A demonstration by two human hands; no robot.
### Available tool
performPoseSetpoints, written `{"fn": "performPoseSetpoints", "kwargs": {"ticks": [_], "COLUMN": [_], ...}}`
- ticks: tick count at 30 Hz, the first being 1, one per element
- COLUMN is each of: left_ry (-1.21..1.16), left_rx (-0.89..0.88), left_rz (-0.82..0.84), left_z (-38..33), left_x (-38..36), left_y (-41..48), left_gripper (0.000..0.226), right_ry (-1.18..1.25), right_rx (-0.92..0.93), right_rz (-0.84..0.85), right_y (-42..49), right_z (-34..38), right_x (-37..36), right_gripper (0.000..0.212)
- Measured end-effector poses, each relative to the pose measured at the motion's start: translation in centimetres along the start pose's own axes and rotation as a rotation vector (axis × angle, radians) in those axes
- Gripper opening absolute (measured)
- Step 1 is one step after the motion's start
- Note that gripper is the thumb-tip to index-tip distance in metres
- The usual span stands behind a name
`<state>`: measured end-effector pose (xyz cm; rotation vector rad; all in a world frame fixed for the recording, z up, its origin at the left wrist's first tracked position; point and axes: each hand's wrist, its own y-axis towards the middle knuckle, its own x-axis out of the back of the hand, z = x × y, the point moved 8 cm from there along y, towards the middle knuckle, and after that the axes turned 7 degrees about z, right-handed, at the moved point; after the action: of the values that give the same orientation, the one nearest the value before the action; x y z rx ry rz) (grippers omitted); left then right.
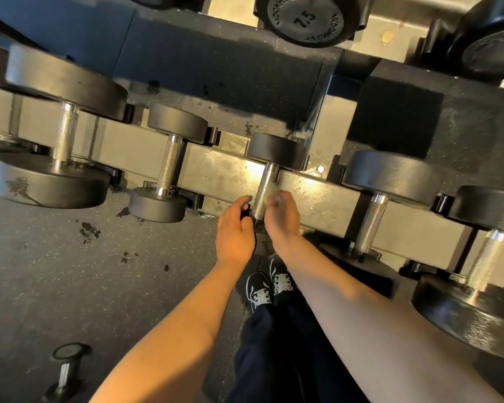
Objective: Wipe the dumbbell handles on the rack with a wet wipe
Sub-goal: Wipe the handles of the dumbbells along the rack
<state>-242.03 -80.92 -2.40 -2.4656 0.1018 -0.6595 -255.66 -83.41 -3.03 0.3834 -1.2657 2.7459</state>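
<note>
A black dumbbell head (304, 20) on the rack's lower tier is showing a raised "7.5" with lettering around its rim too small to read. On the upper rail of the tan rack (224, 170), a row of black dumbbells is lying with knurled steel handles pointing toward the person. The middle dumbbell handle (264, 189) is sitting between the two hands, its far head (275, 149) resting on the rail and its near head hidden under the hands. The left hand (234, 228) is curling its fingers around something dark at the near end of that handle; what it is cannot be told. The right hand (281, 216) is blurred, just beside the handle on the other side, and whether its fingers are holding anything cannot be told. No wipe is plainly showing. Below is lying a dark speckled rubber floor (70, 271) with black marks, a small dumbbell (66, 370) standing on it, and the person's black-and-white shoes (269, 283).
</note>
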Motion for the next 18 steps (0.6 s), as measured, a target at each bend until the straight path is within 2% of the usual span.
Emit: {"fn": "performPoseSetpoints", "kwargs": {"ticks": [2, 5, 10, 13, 15, 18], "left_ry": [-0.052, -0.126, -0.146, -0.076, -0.013, -0.067], "left_rx": [-0.016, -0.067, -0.135, -0.260, -0.313, -0.263], "left_rz": [0.094, 0.240, 0.160, 0.048, 0.047, 0.114], "left_z": [-0.2, -2.0, -9.3, -14.7, -17.9, -21.0], "left_x": [0.1, 0.8, 5.8, 9.8, 12.0, 14.4], "left_y": [-0.2, -1.6, -4.9, -6.9, -8.2, -10.3], "left_gripper": [0.057, 0.055, 0.032, 0.029, 0.012, 0.017], "right_ry": [-0.142, -0.161, -0.097, -0.186, -0.141, -0.194], "right_rx": [-0.021, 0.044, 0.249, 0.375, 0.496, 0.609], "right_rz": [0.040, 0.095, 0.132, 0.156, 0.109, -0.006], "right_y": [-1.1, -2.9, -9.2, -13.4, -16.7, -20.5], "right_z": [-0.2, 2.0, 9.4, 13.8, 17.4, 21.3], "right_x": [0.2, 0.8, 2.4, 3.5, 5.2, 7.8], "right_gripper": [0.027, 0.032, 0.024, 0.024, 0.019, 0.012]}}
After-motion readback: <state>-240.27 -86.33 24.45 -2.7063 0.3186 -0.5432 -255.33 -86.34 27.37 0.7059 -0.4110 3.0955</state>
